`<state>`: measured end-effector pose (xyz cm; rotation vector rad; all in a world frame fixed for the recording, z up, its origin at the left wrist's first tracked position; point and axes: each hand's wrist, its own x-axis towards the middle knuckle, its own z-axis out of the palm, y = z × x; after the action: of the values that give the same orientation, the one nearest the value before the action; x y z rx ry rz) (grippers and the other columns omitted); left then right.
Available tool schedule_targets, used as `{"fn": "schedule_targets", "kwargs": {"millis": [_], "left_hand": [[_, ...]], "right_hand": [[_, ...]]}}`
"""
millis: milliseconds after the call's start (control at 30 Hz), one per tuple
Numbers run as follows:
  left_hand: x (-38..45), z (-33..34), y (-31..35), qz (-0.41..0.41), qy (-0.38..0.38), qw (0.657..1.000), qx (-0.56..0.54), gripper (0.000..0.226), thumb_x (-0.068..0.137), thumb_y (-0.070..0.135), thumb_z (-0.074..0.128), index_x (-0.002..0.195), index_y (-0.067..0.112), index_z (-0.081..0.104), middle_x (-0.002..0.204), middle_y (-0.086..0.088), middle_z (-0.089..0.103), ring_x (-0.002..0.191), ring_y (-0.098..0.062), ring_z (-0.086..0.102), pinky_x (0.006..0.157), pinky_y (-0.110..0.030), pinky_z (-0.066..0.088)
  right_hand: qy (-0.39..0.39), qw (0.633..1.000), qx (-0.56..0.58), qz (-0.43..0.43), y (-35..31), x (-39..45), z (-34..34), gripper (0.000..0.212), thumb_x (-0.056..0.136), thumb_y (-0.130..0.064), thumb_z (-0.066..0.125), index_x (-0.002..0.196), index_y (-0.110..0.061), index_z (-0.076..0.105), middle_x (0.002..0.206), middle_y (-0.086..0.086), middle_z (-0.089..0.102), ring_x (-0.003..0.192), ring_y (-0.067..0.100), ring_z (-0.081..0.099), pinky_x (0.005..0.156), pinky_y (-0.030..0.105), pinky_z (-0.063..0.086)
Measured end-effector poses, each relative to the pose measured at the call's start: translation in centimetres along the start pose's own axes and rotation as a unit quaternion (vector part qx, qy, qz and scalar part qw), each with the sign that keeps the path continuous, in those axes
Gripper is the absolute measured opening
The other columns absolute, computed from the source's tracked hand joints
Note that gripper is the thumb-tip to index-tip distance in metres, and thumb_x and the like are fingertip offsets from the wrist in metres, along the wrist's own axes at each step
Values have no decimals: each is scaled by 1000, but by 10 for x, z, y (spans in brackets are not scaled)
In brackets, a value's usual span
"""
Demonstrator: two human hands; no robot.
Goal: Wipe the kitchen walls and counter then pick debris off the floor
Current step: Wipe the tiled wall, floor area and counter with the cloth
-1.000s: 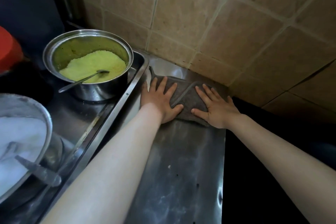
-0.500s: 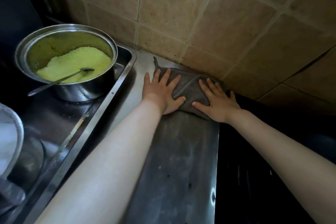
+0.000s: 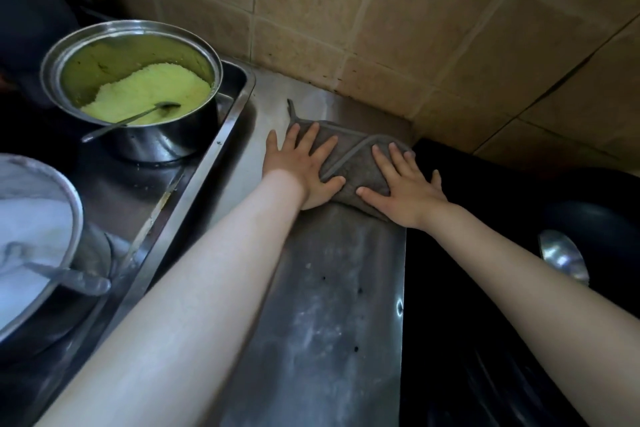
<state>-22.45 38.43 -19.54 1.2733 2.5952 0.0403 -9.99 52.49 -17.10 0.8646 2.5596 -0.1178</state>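
Observation:
A folded grey cloth [image 3: 353,158] lies on the steel counter [image 3: 332,315] close to the corner of the tan tiled wall [image 3: 398,28]. My left hand [image 3: 303,166] presses flat on the cloth's left part, fingers straight and spread. On the right part my right hand [image 3: 403,187] presses flat in the same way. A thin loop of the cloth sticks out toward the wall. White smears and small dark specks mark the counter nearer to me.
Left of the counter a steel tray holds a pot of yellow-green mash [image 3: 135,90] with a spoon in it. A pot of white contents [image 3: 31,236] sits at the left edge. A dark wok with a metal ladle [image 3: 562,256] is on the right.
Both hands stay flat on the cloth and have drawn it a little away from the wall toward me. The view has shifted left, so the white pot shows again.

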Motion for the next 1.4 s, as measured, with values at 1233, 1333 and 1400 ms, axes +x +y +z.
{"fn": "schedule_targets", "kwargs": {"millis": [1233, 1333, 1400], "left_hand": [[-120, 30, -4, 31, 10, 999, -22, 75, 86, 67, 25, 149, 37, -4, 159, 0, -11, 145, -25, -9, 113, -54, -2], [-131, 32, -4, 34, 11, 999, -21, 75, 87, 67, 25, 149, 36, -4, 159, 0, -10, 146, -26, -8, 113, -55, -1], [-139, 33, -5, 37, 11, 999, -22, 75, 86, 67, 25, 149, 36, -3, 159, 0, -10, 146, -27, -7, 113, -55, -1]], "right_hand": [[-7, 1000, 2, 26, -37, -116, 54, 85, 80, -77, 27, 144, -42, -17, 155, -9, -23, 144, 18, -18, 113, 57, -1], [-7, 1000, 6, 29, -41, -126, 60, 85, 81, -77, 28, 144, -42, -17, 155, -9, -24, 144, 18, -18, 113, 57, -1], [-5, 1000, 12, 27, -44, -134, 64, 85, 81, -77, 28, 145, -42, -16, 155, -9, -24, 144, 18, -18, 113, 57, -1]]}}
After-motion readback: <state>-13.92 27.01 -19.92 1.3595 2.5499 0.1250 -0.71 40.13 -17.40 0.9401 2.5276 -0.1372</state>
